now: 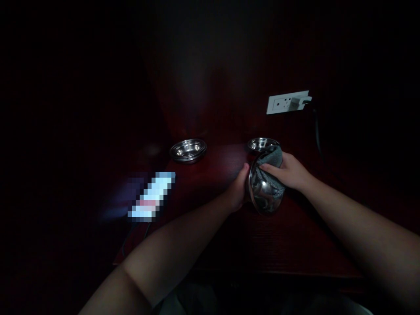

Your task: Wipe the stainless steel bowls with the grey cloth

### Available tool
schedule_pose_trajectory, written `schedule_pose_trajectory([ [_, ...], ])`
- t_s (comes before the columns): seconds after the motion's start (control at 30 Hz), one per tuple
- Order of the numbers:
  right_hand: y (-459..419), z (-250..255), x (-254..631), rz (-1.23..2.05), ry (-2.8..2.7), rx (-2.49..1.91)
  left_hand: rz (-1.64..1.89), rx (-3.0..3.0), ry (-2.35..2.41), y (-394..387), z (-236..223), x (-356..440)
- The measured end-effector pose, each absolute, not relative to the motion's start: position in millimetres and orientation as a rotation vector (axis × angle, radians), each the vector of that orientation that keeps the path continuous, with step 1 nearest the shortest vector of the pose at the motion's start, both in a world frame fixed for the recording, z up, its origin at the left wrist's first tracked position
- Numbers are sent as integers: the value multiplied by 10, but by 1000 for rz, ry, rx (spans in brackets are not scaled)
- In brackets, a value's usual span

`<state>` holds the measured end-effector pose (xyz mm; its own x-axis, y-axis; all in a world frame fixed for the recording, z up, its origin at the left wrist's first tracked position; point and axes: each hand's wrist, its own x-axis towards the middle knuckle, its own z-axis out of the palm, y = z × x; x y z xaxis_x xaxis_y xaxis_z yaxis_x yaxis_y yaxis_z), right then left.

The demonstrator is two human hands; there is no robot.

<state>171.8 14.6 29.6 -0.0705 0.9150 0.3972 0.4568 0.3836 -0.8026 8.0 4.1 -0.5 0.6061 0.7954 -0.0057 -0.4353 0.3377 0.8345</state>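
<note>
A shiny metal bowl (266, 199) is held tilted on its side above the dark red table. My left hand (240, 189) grips its rim from the left, thumb up; the other fingers are hidden behind the bowl. My right hand (290, 170) is closed on a grey-green cloth (273, 159), pressing it against the bowl's outer side. Just behind, another metal bowl (260, 143) sits on the table, partly covered by the cloth. To the left stands a small stack of metal bowls (188, 151), nested together.
A phone with a bright, blurred-out screen (152, 197) is at the left, with a thin cable below it. On the back wall a white socket panel (287, 103) carries a plug, and a dark cord (317, 131) hangs near it. The table's front edge (295, 274) runs below my arms.
</note>
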Motion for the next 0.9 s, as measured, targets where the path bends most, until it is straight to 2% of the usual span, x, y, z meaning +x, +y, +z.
schedule_pose_trajectory([
  [0.3, 213, 249, 1814, 624, -1643, -1063, 890, 943, 439, 42, 1, 67],
  [0.9, 261, 170, 1827, 452, -1758, -1206, 1035, 964, 515, 94, -49, 105],
])
